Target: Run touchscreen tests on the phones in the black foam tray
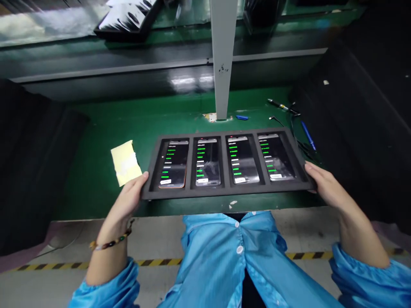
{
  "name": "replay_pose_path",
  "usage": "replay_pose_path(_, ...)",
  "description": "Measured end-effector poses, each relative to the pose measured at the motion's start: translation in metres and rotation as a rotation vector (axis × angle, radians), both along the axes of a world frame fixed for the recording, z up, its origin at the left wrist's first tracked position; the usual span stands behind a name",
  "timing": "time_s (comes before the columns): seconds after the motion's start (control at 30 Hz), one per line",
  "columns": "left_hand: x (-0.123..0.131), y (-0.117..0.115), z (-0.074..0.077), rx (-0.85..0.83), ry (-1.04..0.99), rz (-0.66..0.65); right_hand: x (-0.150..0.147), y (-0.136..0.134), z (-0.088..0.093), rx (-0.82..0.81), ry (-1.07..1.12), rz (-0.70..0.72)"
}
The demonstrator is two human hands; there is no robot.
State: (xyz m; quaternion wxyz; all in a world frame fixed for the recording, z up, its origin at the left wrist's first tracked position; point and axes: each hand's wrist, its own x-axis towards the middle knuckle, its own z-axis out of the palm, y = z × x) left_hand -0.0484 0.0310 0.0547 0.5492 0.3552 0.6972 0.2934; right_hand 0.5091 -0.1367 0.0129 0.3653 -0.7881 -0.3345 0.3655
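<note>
A black foam tray (pixel 224 191) with several slots lies at the near edge of a green bench. Each slot holds a phone (pixel 174 165) with its screen lit, showing green and white lines of text. My left hand (pixel 130 197) grips the tray's near left corner, thumb on its rim. At the tray's right end, my right hand (pixel 323 184) holds the edge with its fingers wrapped under. Both sleeves are light blue, and a beaded bracelet (pixel 111 244) sits on my left wrist.
A yellow pad (pixel 126 162) lies left of the tray. A grey post (pixel 222 60) stands behind it. Pens and tools (pixel 300 122) lie at the right rear. Dark foam walls flank both sides. Another tray (pixel 128 19) rests on the far conveyor. Striped tape (pixel 160 262) marks the floor.
</note>
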Motion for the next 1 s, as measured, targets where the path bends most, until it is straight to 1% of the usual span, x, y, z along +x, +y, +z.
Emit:
replay_pose_path(0.07,-0.006,-0.008,-0.011,0.057,0.120,-0.049,-0.001,-0.008,-0.008,0.029,-0.073,0.076)
replay_pose_path(0.13,-0.008,-0.016,-0.018,0.148,0.305,-0.138,-0.010,-0.014,-0.009,0.096,-0.162,0.123)
replay_pose_path(0.2,-0.004,-0.024,-0.022,0.312,0.545,-0.205,-0.026,-0.018,-0.005,0.221,-0.330,0.110)
replay_pose_path(0.23,0.000,-0.027,-0.023,0.413,0.650,-0.213,-0.036,-0.020,-0.004,0.296,-0.425,0.093)
replay_pose_path(0.3,0.011,-0.032,-0.023,0.596,0.758,-0.208,-0.055,-0.024,-0.005,0.427,-0.555,0.100)
replay_pose_path(0.37,0.024,-0.033,-0.022,0.724,0.771,-0.238,-0.069,-0.028,-0.009,0.505,-0.589,0.164)
replay_pose_path(0.43,0.035,-0.030,-0.021,0.792,0.748,-0.289,-0.075,-0.033,-0.015,0.530,-0.600,0.215)
replay_pose_path(0.57,0.049,-0.020,-0.025,0.844,0.739,-0.355,-0.077,-0.040,-0.022,0.469,-0.639,0.258)
replay_pose_path(0.7,0.052,-0.016,-0.028,0.864,0.745,-0.372,-0.089,-0.037,-0.019,0.505,-0.648,0.263)
replay_pose_path(0.8,0.050,-0.015,-0.030,0.852,0.739,-0.400,-0.104,-0.028,-0.016,0.555,-0.587,0.400)
replay_pose_path(0.9,0.048,-0.015,-0.033,0.845,0.718,-0.442,-0.114,-0.019,-0.015,0.561,-0.538,0.556)
replay_pose_path(1.0,0.046,-0.015,-0.036,0.838,0.717,-0.439,-0.119,-0.014,-0.014,0.532,-0.558,0.603)
